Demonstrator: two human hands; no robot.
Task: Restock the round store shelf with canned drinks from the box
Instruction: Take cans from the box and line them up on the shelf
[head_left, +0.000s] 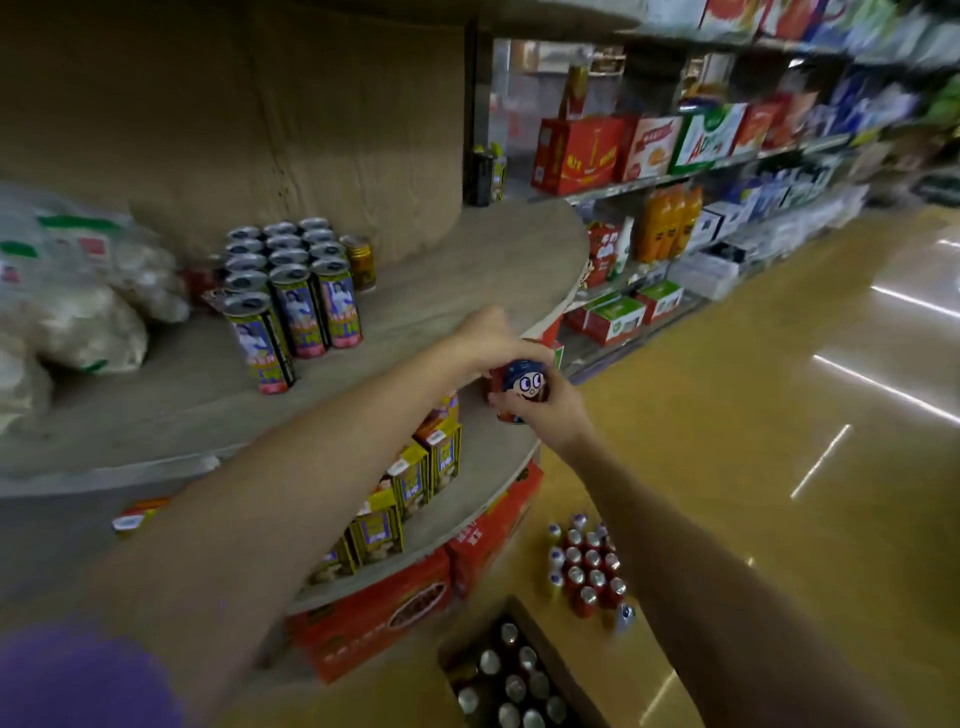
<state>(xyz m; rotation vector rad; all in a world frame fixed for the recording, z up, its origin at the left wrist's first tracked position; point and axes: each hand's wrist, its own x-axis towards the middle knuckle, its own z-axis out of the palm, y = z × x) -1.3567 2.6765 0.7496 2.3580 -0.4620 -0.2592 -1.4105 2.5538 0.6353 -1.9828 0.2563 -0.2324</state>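
Fingers: those of the left hand (491, 340) and right hand (550, 410) are curling round one cartoon-faced can (522, 387), both gripping it at the edge of the round shelf (467, 270).
Can position: it is sitting between the two hands, just off the upper tier's rim.
Box (511, 670): open cardboard, standing on the floor below; silver-topped cans are filling it upright.
Loose cans (589, 569): a cluster is standing on the floor just beside the box.
Upper tier: tall cans (293, 283) are standing in rows; white bags (78, 291) are lying at left.
Lower tier: yellow cartons (410, 483) are lining the rim.
Base: red cases (395, 613) are stacking under the shelf.
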